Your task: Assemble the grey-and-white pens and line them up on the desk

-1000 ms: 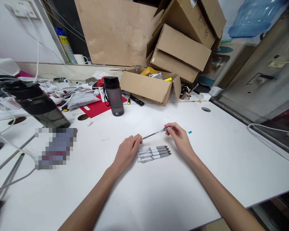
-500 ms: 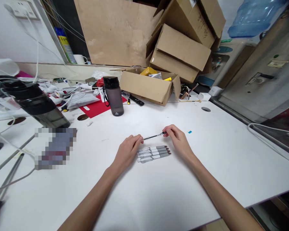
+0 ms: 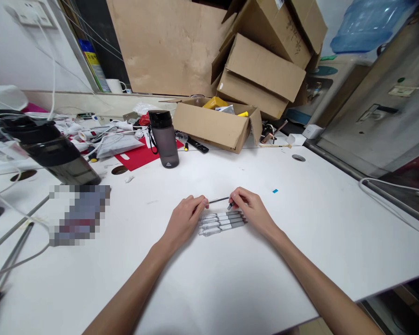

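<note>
A thin dark pen refill [image 3: 219, 200] stretches between my two hands, just above the white table. My left hand [image 3: 186, 216] pinches its left end between thumb and fingertips. At the other end, the closed fingers of my right hand [image 3: 250, 207] meet the refill. A small grey-and-black piece [image 3: 230, 206] sticks out below those right fingertips; its kind is hard to make out. Right below the refill, several white-and-grey pens [image 3: 220, 224] with clear ends lie side by side in a row. Their dark tips point right, partly behind my right hand.
A smoky drink bottle [image 3: 165, 142] stands on the white table [image 3: 209, 279] beyond my hands. An open cardboard box [image 3: 212, 125] and a black remote [image 3: 198, 145] are behind. Another bottle [image 3: 63, 158] leans at left, near cables. A blue scrap [image 3: 275, 190] lies to the right.
My right hand has moved slightly left and down, closer to the pens. The small piece in its fingers now angles downward beside the refill. My left hand has hardly moved.
</note>
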`<state>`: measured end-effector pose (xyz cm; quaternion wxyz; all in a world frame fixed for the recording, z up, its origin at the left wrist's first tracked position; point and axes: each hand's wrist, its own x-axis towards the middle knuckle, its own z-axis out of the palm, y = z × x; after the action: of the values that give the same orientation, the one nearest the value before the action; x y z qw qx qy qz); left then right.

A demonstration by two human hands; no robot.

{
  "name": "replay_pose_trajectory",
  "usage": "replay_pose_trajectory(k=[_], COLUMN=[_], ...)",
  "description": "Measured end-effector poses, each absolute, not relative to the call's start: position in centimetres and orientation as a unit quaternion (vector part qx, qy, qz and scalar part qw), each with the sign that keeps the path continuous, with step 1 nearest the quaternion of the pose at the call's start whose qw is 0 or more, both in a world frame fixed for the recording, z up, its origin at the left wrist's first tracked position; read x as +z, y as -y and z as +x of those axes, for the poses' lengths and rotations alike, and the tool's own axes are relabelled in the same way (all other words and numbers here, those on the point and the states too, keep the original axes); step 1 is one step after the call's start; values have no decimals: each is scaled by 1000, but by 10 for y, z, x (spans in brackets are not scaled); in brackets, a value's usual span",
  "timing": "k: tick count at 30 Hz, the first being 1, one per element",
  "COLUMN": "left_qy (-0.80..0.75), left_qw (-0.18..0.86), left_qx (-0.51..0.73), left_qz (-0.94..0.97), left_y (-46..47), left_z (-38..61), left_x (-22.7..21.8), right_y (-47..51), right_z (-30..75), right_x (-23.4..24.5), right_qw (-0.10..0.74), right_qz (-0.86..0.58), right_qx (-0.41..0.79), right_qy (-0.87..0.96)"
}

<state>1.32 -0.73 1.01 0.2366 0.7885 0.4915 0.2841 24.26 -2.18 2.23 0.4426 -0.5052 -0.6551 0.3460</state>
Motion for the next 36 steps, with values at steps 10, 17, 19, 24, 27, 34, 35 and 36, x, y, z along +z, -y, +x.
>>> replay_pose_trajectory(k=[10,17,19,24,27,34,35,36], left_qy=[-488,-513,-515,-513,-512,-506,-506,-505], left_qw=[235,242,241,243,247,239,239,238], left_qx=[288,296,301,299,290,291,293,294], left_qz=[790,768,766,767,770,776,776,776], left_y=[6,4,3,2,2,3,4,4], left_z=[13,7,5,4,5,7,8,8], left_x=[10,11,12,11,11,10,10,10], right_y=[20,10,8,7,8,8,8,8], right_z=[245,258,262,266,265,261,262,262], right_x=[18,16,16,17,19,20,20,20], right_qw=[453,505,521,545,555,568,569,569], right_qz=[-501,-514,-520,-517,-506,-483,-485,-486], right_qx=[379,347,339,331,332,336,338,339], right_qy=[633,600,586,571,571,575,572,570])
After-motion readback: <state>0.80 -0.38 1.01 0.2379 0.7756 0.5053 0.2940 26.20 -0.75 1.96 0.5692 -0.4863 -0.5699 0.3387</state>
